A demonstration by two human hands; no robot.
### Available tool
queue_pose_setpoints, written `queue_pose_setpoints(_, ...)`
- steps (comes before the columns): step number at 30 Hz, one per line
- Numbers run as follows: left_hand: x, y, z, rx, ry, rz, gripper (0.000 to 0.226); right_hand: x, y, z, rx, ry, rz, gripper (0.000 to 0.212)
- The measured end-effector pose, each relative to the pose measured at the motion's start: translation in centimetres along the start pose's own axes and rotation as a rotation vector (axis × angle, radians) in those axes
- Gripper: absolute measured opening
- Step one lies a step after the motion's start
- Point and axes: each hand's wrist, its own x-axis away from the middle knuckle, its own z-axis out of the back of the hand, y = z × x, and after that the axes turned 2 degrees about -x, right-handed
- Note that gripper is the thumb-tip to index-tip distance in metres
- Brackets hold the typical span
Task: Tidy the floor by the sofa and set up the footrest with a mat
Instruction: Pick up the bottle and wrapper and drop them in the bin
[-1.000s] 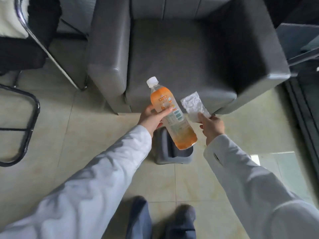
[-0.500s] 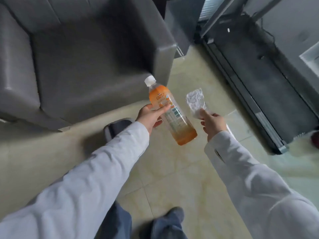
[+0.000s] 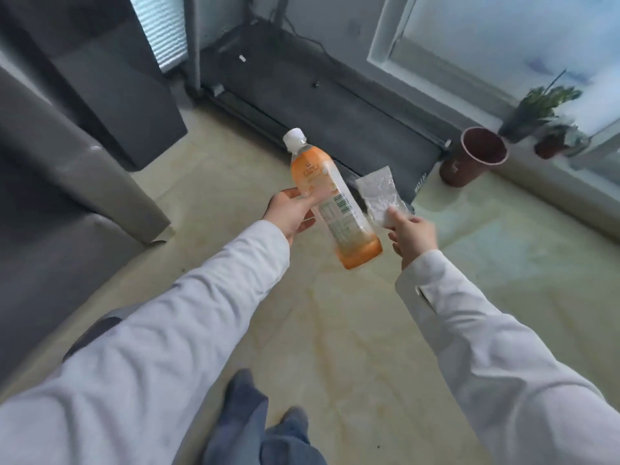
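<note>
My left hand grips an orange drink bottle with a white cap, held tilted above the tiled floor, cap pointing away from me. Just to its right, my right hand pinches a crumpled clear plastic wrapper by its lower end. Both arms are stretched out in front of me in white sleeves. The grey sofa fills the left side. A dark grey shape shows under my left sleeve; I cannot tell whether it is the footrest. No mat is in view.
A dark treadmill lies on the floor ahead, beyond the bottle. A brown waste bin stands at the right by the window, with potted plants on the sill. My legs are at the bottom.
My view has swung to the right, away from the sofa seat toward the treadmill and the window. Both hands keep the same hold on the bottle and the wrapper.
</note>
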Motion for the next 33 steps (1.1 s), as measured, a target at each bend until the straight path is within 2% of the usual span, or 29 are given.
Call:
queue_pose_setpoints(3,-1.4,1.5,-4.6,-0.048,-0.085,0.009,0.042,-2.4,-1.5,3.1,-0.049,0.060,-0.009,0.031)
queue_pose_setpoints(7,-4.7,3.5,-9.8,-0.094,-0.179,0.021,0.014,-7.0,-3.8,6.0,-0.086,0.146,-0.002,0.030)
queue_pose_setpoints(11,-8.7,5.5,-14.3,-0.122,-0.248,0.031,0.012,-11.5,-6.5,7.9,-0.122,0.207,-0.015,0.028)
queue_pose_setpoints(14,-11.4,6.8,-18.3,-0.183,-0.287,0.059,0.024,-14.7,-8.0,10.0,-0.190,0.220,-0.053,0.027)
queue_pose_setpoints(19,-14.7,7.6,-25.5,-0.233,-0.361,0.088,0.006,-19.1,-9.2,15.1,-0.284,0.289,-0.083,0.026)
queue_pose_setpoints(24,-17.4,6.8,-35.5,-0.327,-0.456,0.094,0.009,-24.9,-9.3,22.8,-0.311,0.368,-0.107,0.026)
queue_pose_setpoints(28,-19.8,5.8,-44.3,-0.333,-0.450,0.116,0.014,-30.0,-10.1,29.5,-0.312,0.384,-0.130,0.027)
queue_pose_setpoints(33,-21.7,5.7,-52.6,-0.320,-0.449,0.126,0.031,-35.3,-11.8,36.6,-0.249,0.398,-0.144,0.030)
